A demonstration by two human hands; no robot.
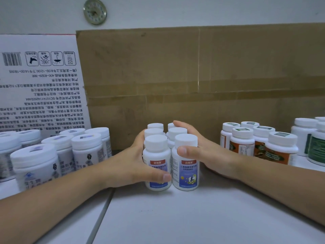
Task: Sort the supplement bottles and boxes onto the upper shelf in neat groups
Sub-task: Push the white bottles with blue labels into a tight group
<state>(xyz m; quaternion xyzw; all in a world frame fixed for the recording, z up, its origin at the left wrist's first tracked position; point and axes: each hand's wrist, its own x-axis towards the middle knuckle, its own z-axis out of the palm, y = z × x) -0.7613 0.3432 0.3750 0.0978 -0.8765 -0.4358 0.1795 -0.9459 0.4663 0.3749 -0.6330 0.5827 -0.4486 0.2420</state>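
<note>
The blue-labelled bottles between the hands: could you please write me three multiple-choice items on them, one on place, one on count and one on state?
1. Where does the group of blue-labelled bottles stand?
A. Between the grey-labelled jars and the orange-labelled bottles
B. On top of the brown cardboard box
C. To the right of the green-labelled jars

2. How many white caps show in that group?
A. Two
B. Six
C. Ten

3. What are the hands doing?
A. Resting flat, away from the bottles
B. Pressing the group from both sides
C. Unscrewing a cap

Answers:
1 A: the grey-labelled jars are to the left, the orange-labelled bottles to the right.
2 B: two rows of three caps.
3 B: the left hand and right hand cup the group's sides, caps on.
</note>
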